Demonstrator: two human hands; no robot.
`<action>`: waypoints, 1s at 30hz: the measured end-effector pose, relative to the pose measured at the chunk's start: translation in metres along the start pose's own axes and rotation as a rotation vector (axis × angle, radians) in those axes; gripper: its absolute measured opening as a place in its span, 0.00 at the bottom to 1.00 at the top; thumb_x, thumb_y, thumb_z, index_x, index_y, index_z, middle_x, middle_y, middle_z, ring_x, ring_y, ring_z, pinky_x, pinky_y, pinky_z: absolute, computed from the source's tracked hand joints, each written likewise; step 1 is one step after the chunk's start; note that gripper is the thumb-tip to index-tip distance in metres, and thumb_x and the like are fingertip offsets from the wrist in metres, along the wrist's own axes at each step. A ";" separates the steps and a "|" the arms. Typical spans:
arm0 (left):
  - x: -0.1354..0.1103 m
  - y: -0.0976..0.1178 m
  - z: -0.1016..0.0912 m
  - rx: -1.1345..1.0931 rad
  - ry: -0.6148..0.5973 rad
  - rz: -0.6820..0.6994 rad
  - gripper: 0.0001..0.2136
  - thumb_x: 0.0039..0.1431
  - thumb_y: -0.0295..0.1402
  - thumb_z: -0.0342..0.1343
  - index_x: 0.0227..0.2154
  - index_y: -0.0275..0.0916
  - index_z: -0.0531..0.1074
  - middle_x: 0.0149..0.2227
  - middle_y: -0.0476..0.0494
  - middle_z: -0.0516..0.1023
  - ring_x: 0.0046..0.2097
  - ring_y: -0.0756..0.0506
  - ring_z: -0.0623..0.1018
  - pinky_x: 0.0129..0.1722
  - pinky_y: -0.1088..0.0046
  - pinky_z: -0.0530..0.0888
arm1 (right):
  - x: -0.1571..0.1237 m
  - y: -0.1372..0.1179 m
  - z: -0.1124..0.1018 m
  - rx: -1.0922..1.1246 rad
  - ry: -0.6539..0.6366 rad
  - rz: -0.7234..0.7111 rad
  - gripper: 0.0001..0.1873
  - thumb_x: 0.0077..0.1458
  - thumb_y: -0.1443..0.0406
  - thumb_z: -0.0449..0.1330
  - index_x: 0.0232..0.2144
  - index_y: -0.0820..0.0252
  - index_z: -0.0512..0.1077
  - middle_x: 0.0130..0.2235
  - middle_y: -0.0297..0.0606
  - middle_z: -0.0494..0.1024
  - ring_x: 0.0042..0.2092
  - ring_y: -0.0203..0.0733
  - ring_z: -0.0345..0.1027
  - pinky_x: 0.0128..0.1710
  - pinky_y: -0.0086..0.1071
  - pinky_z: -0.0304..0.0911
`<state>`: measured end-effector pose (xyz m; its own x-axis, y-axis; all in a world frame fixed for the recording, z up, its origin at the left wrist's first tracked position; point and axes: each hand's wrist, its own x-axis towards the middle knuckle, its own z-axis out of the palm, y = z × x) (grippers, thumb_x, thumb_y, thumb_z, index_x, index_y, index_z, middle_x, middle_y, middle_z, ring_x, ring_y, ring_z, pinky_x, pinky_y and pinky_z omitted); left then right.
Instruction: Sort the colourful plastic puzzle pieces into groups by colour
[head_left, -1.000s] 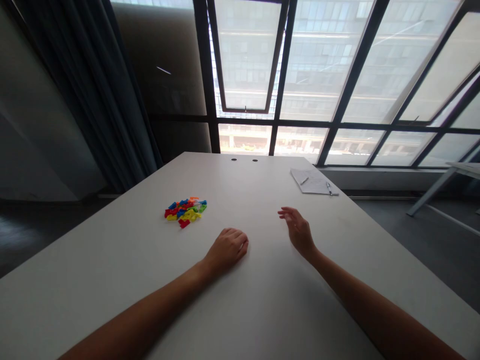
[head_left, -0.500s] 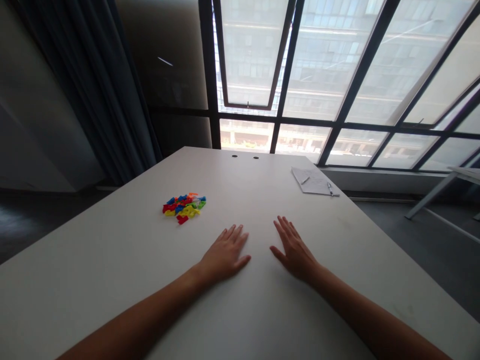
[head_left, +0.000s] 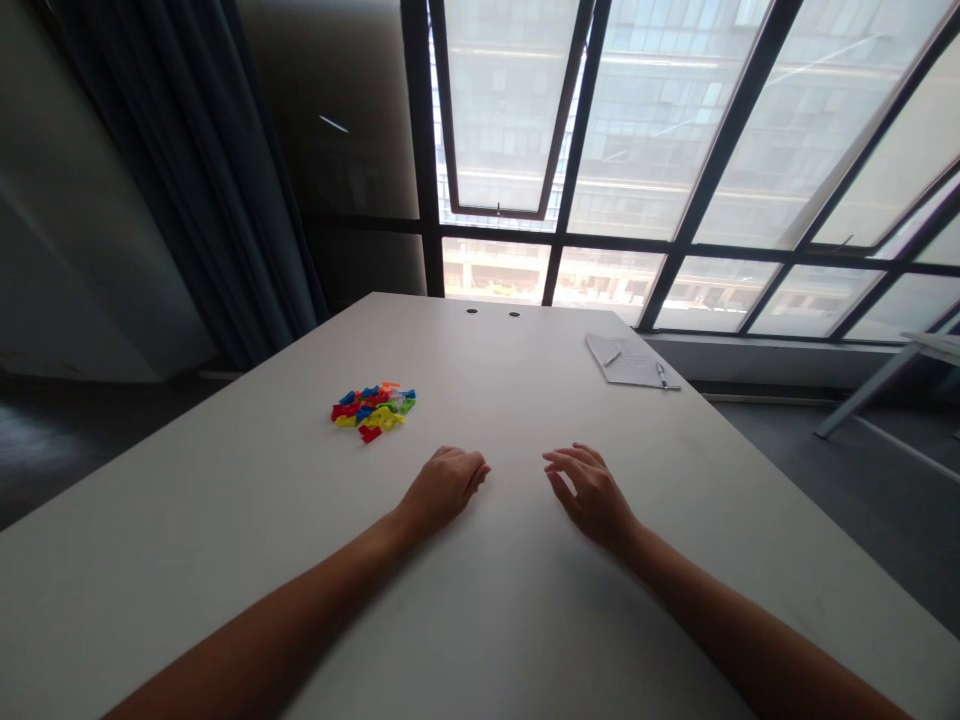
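On the white table (head_left: pixel 480 390) rests my left hand (head_left: pixel 447 482), its fingers curled in and pressed together, with nothing seen in it. My right hand (head_left: pixel 591 492) is a short way to the right, fingers loosely bent and a gap between thumb and forefinger; it holds nothing. A small pile of coloured plastic pieces (head_left: pixel 373 408), red, blue, yellow, green and orange, lies beyond my left hand and to its left. Neither hand touches the pile. What exactly the pieces are is too small to tell.
Sheets of paper (head_left: pixel 628 362) with writing lie at the table's right side, a pen (head_left: pixel 661 375) on their edge and another small pen-like item (head_left: pixel 612 358) on top. Two dark round holes mark the far end. Windows stand behind, a dark curtain (head_left: pixel 187 180) at left.
Both hands lay flat with fingers spread. My left fingers have since curled closed, and my right fingers have bent inward. The coloured pieces and paper have stayed in place.
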<state>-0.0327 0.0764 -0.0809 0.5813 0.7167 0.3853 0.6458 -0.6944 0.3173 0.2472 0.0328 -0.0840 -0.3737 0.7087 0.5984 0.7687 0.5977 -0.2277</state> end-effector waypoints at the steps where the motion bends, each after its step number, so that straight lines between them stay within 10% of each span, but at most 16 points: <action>1: -0.001 0.000 0.001 -0.002 0.012 0.006 0.14 0.72 0.33 0.43 0.35 0.39 0.72 0.32 0.44 0.79 0.37 0.44 0.78 0.46 0.62 0.73 | 0.000 0.000 0.000 0.001 0.005 -0.008 0.14 0.69 0.64 0.51 0.50 0.58 0.74 0.44 0.45 0.82 0.52 0.48 0.74 0.61 0.53 0.62; 5: -0.005 -0.001 0.000 -0.014 0.010 0.032 0.16 0.67 0.31 0.49 0.56 0.42 0.68 0.53 0.41 0.78 0.55 0.42 0.76 0.57 0.60 0.71 | -0.001 0.000 -0.002 -0.054 -0.047 -0.007 0.22 0.68 0.60 0.53 0.60 0.60 0.68 0.57 0.50 0.76 0.63 0.53 0.65 0.63 0.54 0.60; 10: -0.010 0.001 -0.006 0.091 -0.079 0.123 0.33 0.66 0.50 0.53 0.70 0.45 0.54 0.70 0.40 0.59 0.70 0.36 0.59 0.70 0.52 0.55 | 0.002 -0.003 -0.002 -0.136 -0.231 0.040 0.48 0.63 0.44 0.54 0.72 0.68 0.46 0.72 0.55 0.50 0.74 0.59 0.36 0.70 0.57 0.43; 16: -0.016 -0.007 0.004 0.168 -0.274 0.098 0.41 0.63 0.63 0.44 0.72 0.45 0.51 0.73 0.37 0.49 0.72 0.33 0.52 0.70 0.48 0.49 | 0.001 -0.004 0.008 -0.136 -0.614 0.097 0.55 0.59 0.34 0.47 0.73 0.65 0.46 0.73 0.52 0.44 0.74 0.62 0.32 0.71 0.56 0.33; 30: -0.010 -0.007 0.002 0.192 -0.273 0.109 0.44 0.62 0.65 0.43 0.72 0.41 0.48 0.73 0.34 0.48 0.73 0.34 0.50 0.71 0.50 0.46 | 0.003 -0.002 0.007 -0.122 -0.680 0.127 0.56 0.59 0.33 0.45 0.73 0.64 0.41 0.74 0.49 0.36 0.74 0.58 0.24 0.72 0.51 0.28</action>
<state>-0.0423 0.0738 -0.0885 0.7462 0.6478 0.1534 0.6389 -0.7616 0.1085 0.2408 0.0360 -0.0869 -0.4887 0.8711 -0.0489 0.8655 0.4771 -0.1527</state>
